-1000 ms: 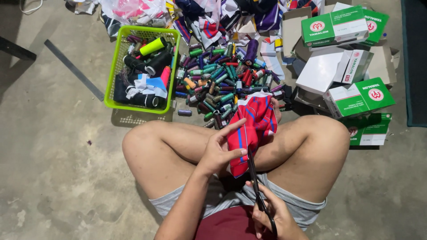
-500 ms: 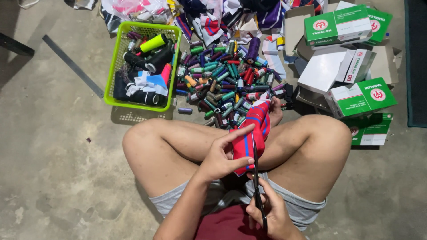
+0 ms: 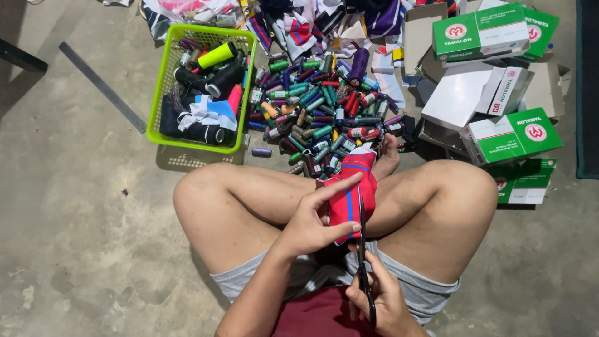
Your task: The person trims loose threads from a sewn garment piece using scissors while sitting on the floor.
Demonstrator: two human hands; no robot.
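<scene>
Left hand [image 3: 312, 221] pinching red-blue striped fabric [image 3: 350, 190]; right hand [image 3: 382, 299] gripping scissors [image 3: 362, 249], blades pointing 12 o'clock w/ cloth. Could nick thumb or skew cut if cloth slips.

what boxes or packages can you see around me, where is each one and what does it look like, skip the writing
Green box: top right, flat rectangular carton with a white panel and a round red mark.
Second green box: just behind it at the right, partly hidden.
White box: right of the spool pile, open, plain lid.
Green-and-white box: beside the person's knee, tilted, round red mark.
Lower green box: beneath it, partly shadowed.
</scene>
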